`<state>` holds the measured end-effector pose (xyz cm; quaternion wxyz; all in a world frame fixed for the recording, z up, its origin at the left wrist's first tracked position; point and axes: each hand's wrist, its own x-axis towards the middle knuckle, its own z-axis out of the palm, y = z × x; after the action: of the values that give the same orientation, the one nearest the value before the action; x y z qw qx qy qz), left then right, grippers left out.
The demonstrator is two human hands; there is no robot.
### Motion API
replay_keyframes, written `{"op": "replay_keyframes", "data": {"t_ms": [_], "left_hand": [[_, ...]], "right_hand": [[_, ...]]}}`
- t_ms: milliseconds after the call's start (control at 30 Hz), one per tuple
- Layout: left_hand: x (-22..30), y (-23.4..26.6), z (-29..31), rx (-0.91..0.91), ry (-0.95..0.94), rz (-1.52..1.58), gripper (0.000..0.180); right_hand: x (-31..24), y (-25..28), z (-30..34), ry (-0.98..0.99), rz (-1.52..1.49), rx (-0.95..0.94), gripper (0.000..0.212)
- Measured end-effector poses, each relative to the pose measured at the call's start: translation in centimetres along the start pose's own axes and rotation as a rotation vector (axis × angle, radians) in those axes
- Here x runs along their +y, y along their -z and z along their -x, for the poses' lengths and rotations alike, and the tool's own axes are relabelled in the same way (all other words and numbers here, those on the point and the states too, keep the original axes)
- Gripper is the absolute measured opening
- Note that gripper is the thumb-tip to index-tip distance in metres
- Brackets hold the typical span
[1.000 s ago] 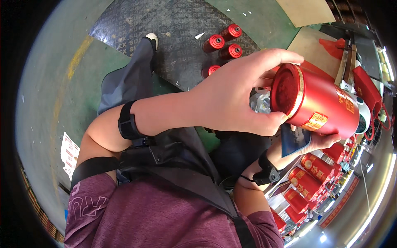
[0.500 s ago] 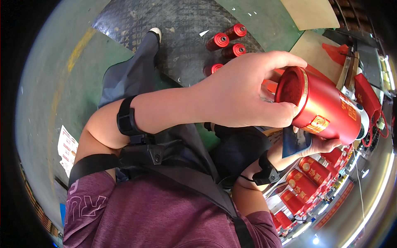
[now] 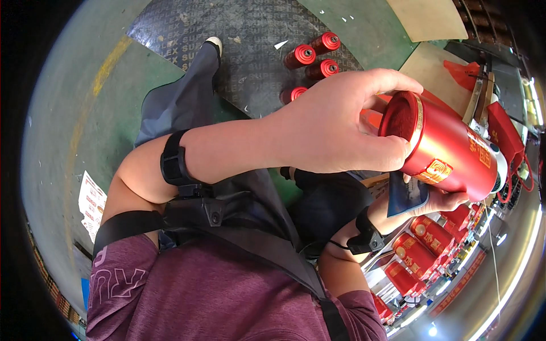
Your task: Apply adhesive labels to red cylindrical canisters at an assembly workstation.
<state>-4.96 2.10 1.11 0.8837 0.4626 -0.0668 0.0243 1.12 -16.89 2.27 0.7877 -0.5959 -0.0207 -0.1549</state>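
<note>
Between hands [image 3: 341, 133]: red canister [image 3: 455, 148], tilted sideways.

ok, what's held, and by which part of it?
The red canister: left hand on its gold-banded end, right hand against its lower side. A dark blue sheet is at the right hand; can't tell if gripped.

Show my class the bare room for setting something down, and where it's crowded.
Bare green floor lies between the yellow stripe and the grey trouser leg. The dark mat has room between shoe and white scrap. Crowded: by the red cylinders, around the held red canister and among the red containers, lower right.
</note>
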Motion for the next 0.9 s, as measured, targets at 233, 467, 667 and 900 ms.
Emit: {"op": "replay_keyframes", "data": {"t_ms": [233, 467, 667, 900], "left_hand": [[-0.2, 0.1, -0.1, -0.002, -0.001, 0.032, 0.063], [-0.4, 0.3, -0.1, -0.006, 0.012, 0.078, 0.059], [-0.6, 0.4, -0.3, -0.027, 0.016, 0.131, 0.058], [-0.2, 0.4, 0.0, -0.012, 0.037, 0.134, 0.058]], "right_hand": [[-0.4, -0.7, 0.9, -0.082, -0.057, 0.005, 0.093], [-0.1, 0.0, 0.6, -0.035, -0.039, -0.030, 0.091], [-0.4, -0.6, 0.9, -0.020, -0.064, -0.020, 0.088], [0.0, 0.2, 0.4, -0.022, -0.092, -0.048, 0.088]]}}
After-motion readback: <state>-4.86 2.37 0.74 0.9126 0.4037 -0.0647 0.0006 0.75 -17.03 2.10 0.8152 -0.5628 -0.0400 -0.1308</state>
